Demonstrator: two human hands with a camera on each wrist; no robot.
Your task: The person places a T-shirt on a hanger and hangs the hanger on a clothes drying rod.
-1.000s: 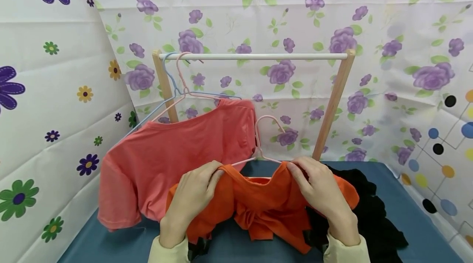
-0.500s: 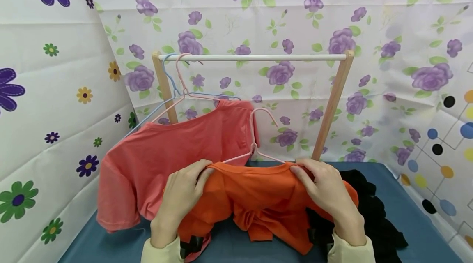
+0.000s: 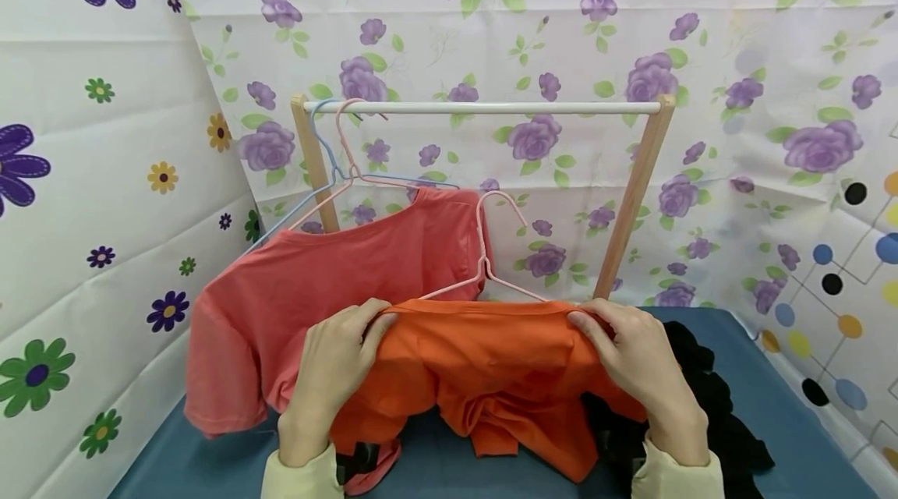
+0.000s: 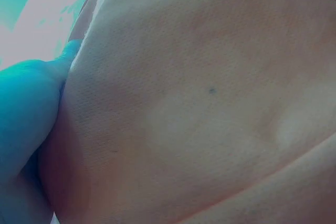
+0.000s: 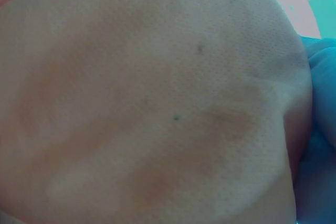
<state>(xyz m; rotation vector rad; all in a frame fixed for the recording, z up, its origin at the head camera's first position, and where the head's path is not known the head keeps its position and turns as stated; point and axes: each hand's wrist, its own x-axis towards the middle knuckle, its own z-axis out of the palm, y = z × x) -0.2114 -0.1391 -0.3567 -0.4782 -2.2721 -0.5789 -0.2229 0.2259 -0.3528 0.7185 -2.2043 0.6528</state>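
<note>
An orange T-shirt (image 3: 491, 343) is stretched between my two hands in the head view, its neckline pulled nearly straight. My left hand (image 3: 344, 359) pinches the neckline's left end between thumb and fingers. At the other end, my right hand (image 3: 634, 351) pinches it the same way. A pink hanger (image 3: 484, 265) rises out of the neck opening, hook up and pointing right; its lower arms are hidden inside the shirt. In the left wrist view, skin fills most of the frame beside the cloth (image 4: 23, 114). The right wrist view likewise shows mostly skin, with cloth (image 5: 323, 87) at the right edge.
Behind stands a rack with a white rail (image 3: 484, 107) and wooden posts (image 3: 634, 199). A coral T-shirt (image 3: 337, 273) hangs at its left on a pink hanger, beside a blue hanger (image 3: 326, 144). Black clothing (image 3: 730, 421) lies on the blue table (image 3: 210, 452) at right.
My hands have moved apart, pulling the orange T-shirt's neckline from a sagging curve to nearly straight. The pink hanger's hook stands higher and a little further left than before.
</note>
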